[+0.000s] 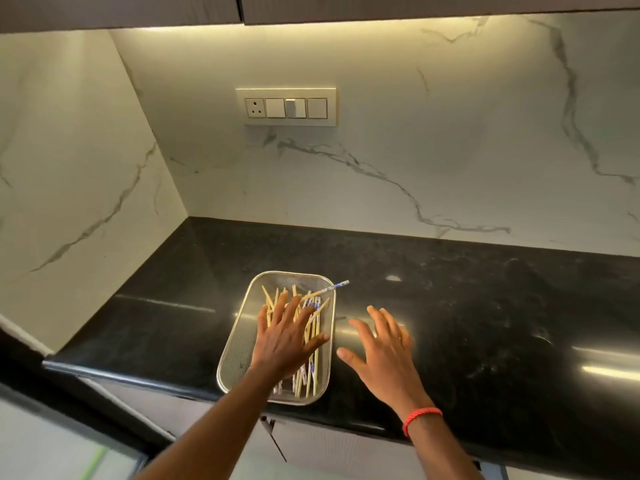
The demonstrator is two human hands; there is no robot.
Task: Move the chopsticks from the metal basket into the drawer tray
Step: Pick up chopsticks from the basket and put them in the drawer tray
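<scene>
At front edge of countertop, metal basket under left hand

Left hand spread over chopsticks in metal basket, right hand splayed beside it.

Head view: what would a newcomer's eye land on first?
The left hand spreads over a heap of chopsticks in a metal basket at the front edge of the black countertop. The right hand, red band at the wrist, hovers open beside the basket. Behind, a switch panel sits on the lit marble wall.
</scene>
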